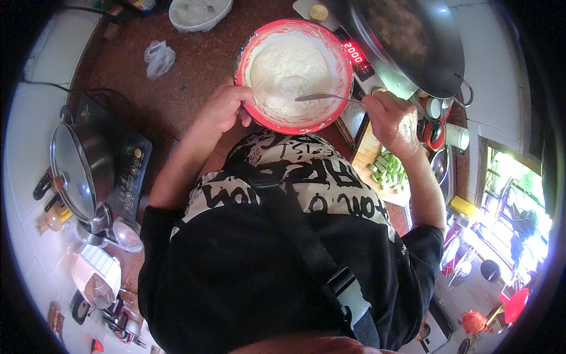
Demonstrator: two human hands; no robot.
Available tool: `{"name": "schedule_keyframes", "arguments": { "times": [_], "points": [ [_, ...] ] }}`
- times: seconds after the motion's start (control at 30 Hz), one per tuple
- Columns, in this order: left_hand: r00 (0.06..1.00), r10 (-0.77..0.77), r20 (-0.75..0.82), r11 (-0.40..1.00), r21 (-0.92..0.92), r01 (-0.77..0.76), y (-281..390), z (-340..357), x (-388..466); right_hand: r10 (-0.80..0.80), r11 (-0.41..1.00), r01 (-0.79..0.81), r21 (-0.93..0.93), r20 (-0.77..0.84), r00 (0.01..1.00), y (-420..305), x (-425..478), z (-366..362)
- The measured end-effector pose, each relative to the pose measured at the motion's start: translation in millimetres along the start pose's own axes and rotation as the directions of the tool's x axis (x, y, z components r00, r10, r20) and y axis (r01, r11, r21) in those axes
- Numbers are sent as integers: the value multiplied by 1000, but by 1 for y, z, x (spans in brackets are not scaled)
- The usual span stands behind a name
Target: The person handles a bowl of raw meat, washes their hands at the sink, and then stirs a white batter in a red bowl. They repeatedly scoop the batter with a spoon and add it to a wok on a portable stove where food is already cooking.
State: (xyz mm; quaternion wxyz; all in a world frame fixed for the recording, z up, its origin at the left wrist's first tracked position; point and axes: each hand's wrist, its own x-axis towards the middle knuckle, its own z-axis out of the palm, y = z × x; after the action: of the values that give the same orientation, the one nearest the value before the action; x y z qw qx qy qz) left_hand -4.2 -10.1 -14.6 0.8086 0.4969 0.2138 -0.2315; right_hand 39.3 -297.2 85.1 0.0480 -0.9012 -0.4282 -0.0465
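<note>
My left hand (227,106) grips the left rim of a red-rimmed bowl (297,125), the thumb over the edge and the fingers beneath. Thick, pale, wet batter or dough (289,62) fills much of the bowl and smears its inner wall. A metal spoon (315,96) is in my right hand (391,117), held by the handle across the right rim, its bowl end over the pale mixture. Whether the spoon touches the mixture is hard to tell.
At the upper right a large dark wok (457,66) holds brown food on a cooker with a lit red display (356,53). Cut green vegetable pieces (389,170) lie on a wooden board (365,152). A glass-lidded pot (73,172) stands left, a white bowl (201,24) at the top, near a crumpled plastic bag (159,59).
</note>
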Motion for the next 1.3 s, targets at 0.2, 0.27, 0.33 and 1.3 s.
{"name": "schedule_keyframes", "arguments": {
  "times": [0.2,0.27,0.33,1.3],
  "points": [
    [997,-28,71,999,48,24,2,-4,-5,-109,986,120,-113,96,989,-4,-2,8],
    [996,-36,78,998,55,31,3,-3,-6,-141,988,146,-44,95,985,-3,-3,12],
    [997,-44,63,998,50,41,0,-5,-5,-123,992,127,-11,177,977,-5,-2,11],
    [998,-3,-57,1000,20,4,6,27,6,320,104,-485,868,432,843,69,8,-105]
  ]
}}
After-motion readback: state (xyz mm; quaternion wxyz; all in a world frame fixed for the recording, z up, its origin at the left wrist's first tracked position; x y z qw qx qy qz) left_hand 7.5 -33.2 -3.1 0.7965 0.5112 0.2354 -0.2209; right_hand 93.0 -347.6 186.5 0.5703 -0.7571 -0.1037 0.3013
